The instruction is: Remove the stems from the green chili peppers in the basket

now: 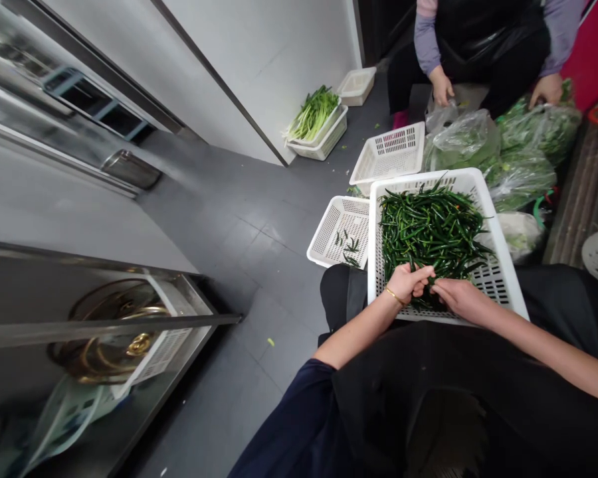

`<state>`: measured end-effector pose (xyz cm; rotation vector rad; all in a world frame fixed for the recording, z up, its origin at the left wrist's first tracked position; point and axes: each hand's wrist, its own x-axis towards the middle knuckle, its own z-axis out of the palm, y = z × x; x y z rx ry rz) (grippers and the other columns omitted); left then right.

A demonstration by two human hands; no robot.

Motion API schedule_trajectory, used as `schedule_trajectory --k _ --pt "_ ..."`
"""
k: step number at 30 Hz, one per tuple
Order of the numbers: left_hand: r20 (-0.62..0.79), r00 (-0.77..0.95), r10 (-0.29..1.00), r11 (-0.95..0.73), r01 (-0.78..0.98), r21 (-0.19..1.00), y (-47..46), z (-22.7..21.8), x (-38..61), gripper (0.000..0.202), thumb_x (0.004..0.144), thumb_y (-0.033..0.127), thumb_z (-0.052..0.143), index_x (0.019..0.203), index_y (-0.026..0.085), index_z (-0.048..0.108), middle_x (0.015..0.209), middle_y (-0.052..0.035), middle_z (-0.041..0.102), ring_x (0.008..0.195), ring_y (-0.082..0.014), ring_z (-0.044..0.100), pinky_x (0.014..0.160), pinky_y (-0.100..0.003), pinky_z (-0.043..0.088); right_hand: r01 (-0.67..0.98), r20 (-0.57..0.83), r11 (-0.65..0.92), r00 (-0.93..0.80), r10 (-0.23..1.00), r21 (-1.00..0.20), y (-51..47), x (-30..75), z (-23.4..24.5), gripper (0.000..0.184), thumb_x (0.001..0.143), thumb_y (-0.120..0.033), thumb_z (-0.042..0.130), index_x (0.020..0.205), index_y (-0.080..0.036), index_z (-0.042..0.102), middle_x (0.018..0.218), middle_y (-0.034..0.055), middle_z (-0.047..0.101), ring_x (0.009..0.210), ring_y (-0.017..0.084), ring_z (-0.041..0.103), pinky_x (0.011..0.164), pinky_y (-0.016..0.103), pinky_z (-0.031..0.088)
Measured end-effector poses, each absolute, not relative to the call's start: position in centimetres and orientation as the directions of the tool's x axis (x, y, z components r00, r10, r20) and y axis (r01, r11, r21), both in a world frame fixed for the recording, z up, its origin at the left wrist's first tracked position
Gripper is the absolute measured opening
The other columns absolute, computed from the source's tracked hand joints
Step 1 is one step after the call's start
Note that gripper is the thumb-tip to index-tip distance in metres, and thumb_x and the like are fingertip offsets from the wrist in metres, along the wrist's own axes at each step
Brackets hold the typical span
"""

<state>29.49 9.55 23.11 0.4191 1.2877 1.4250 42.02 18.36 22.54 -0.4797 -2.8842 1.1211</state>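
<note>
A large white plastic basket (503, 265) rests on my lap, heaped with long green chili peppers (431, 226). My left hand (408, 282), with a gold bangle at the wrist, sits at the basket's near edge with fingers curled on a green chili. My right hand (458, 297) lies beside it, fingers closed among the chilies and touching the same pepper. To the left on the floor stands a smaller white basket (329, 232) holding a few chilies.
Another person sits opposite, hands (442, 89) on plastic bags of greens (521, 156). An empty white basket (391, 153) and a basket of green stalks (319, 123) stand on the grey floor. A steel counter with a shelf and a lidded pot (114, 332) runs along the left.
</note>
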Motion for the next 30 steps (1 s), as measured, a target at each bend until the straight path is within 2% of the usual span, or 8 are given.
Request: schedule_trajectory --k 6,8,10,14,17,20,25,30 --pt "0.125 -0.452 0.883 -0.052 0.170 0.984 9.4 25.5 29.1 0.030 0.069 0.043 0.066 0.078 0.015 0.064 0.068 -0.0020 0.057 0.060 -0.0089 0.048 0.059 -0.024 0.040 0.452 -0.285 0.340 -0.851 0.440 -0.825 20.0 42.1 23.3 0.044 0.089 -0.051 0.024 0.075 -0.020 0.052 0.044 -0.0026 0.047 0.039 0.015 0.052 0.045 0.025 0.039" --pt "0.232 -0.428 0.874 -0.107 0.296 0.949 9.3 26.0 28.6 0.024 0.068 0.039 0.067 0.077 0.016 0.064 0.077 -0.0044 0.060 0.072 -0.0116 0.052 0.068 -0.025 0.043 0.484 -0.273 0.405 -0.835 0.477 -0.775 20.8 42.2 22.9 0.047 0.090 -0.048 0.021 0.080 -0.018 0.056 0.048 -0.0001 0.050 0.046 0.016 0.055 0.050 0.026 0.042" --pt "0.169 -0.524 0.834 -0.079 0.190 0.979 9.1 26.0 27.5 0.021 0.070 0.036 0.064 0.070 0.016 0.060 0.076 -0.0043 0.059 0.068 -0.0108 0.051 0.064 -0.024 0.043 0.535 -0.250 0.602 -0.833 0.494 -0.593 21.2 42.2 22.3 0.039 0.089 -0.043 0.029 0.090 -0.017 0.059 0.065 0.0055 0.059 0.060 0.019 0.060 0.059 0.029 0.044" --pt "-0.247 -0.583 0.774 0.000 -0.390 0.921 8.3 25.4 24.6 0.024 0.071 0.031 0.051 0.055 0.014 0.044 0.069 -0.0059 0.057 0.054 -0.0086 0.049 0.046 -0.021 0.035 0.511 -0.297 0.834 -0.845 0.444 -0.207 19.9 41.8 20.8 0.037 0.082 -0.044 0.045 0.108 -0.021 0.059 0.102 0.0141 0.058 0.084 0.026 0.061 0.064 0.033 0.043" --pt "-0.378 -0.433 0.818 0.086 -0.558 0.826 7.6 25.1 23.8 0.014 0.064 0.025 0.056 0.069 0.012 0.052 0.070 -0.0070 0.060 0.056 -0.0107 0.054 0.047 -0.021 0.038 0.462 -0.407 0.864 -0.841 0.357 -0.198 18.9 40.9 19.6 0.036 0.086 -0.044 0.037 0.092 -0.020 0.063 0.098 0.0121 0.059 0.080 0.024 0.061 0.061 0.031 0.042" --pt "-0.405 -0.368 0.837 0.133 -0.582 0.803 7.2 24.6 24.2 0.022 0.064 0.024 0.060 0.082 0.013 0.055 0.050 0.0036 0.047 0.040 -0.0047 0.040 0.039 -0.017 0.027 0.475 -0.425 0.856 -0.831 0.358 -0.207 19.8 40.3 18.9 0.029 0.085 -0.033 0.039 0.079 -0.019 0.063 0.088 0.0100 0.063 0.076 0.022 0.061 0.061 0.029 0.039" --pt "-0.459 -0.353 0.815 0.186 -0.590 0.785 7.4 22.8 25.3 0.034 0.072 0.045 0.060 0.063 0.015 0.047 0.039 0.0114 0.017 0.031 -0.0012 0.013 0.035 -0.017 0.006 0.491 -0.330 0.765 -0.866 0.377 -0.417 21.4 39.7 18.7 0.033 0.084 -0.041 0.041 0.070 -0.022 0.065 0.075 0.0034 0.066 0.073 0.018 0.061 0.063 0.025 0.039" --pt "-0.484 -0.427 0.764 0.213 -0.542 0.813 7.7 21.3 26.7 0.037 0.070 0.049 0.060 0.061 0.015 0.048 0.039 0.0096 0.025 0.033 -0.0028 0.023 0.036 -0.019 0.013 0.492 -0.396 0.819 -0.843 0.364 -0.295 19.1 38.3 18.4 0.029 0.077 -0.042 0.053 0.063 -0.018 0.062 0.073 0.0086 0.065 0.069 0.020 0.060 0.056 0.026 0.035"
